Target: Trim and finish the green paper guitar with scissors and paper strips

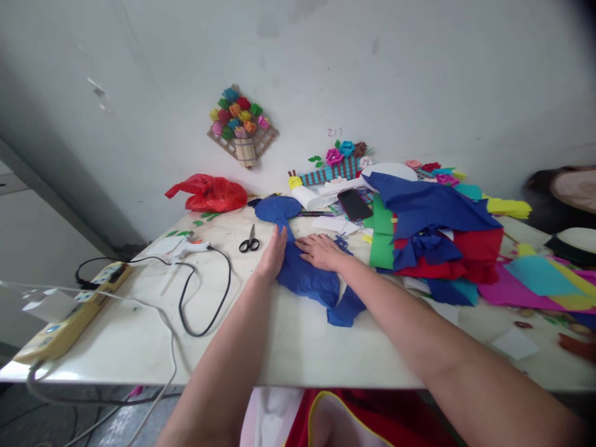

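A blue crepe-like paper or cloth cutout (310, 282) lies on the white table, with a rounded end at the far side and a ragged end toward me. My right hand (321, 251) rests flat on it, palm down with fingers stretched out. My left hand (275, 251) stands on edge along its left side, fingers extended and touching it near the narrow neck. Neither hand grips anything. Black-handled scissors (249, 243) lie just left of my left hand, their blades pointing away from me.
A white glue gun (193, 248) with a black cord and a yellow power strip (69, 316) are on the left. A red plastic bag (212, 194) sits at the back. Right of my hands are a phone (354, 205) and piled coloured sheets (435, 205). Paper flowers hang on the wall.
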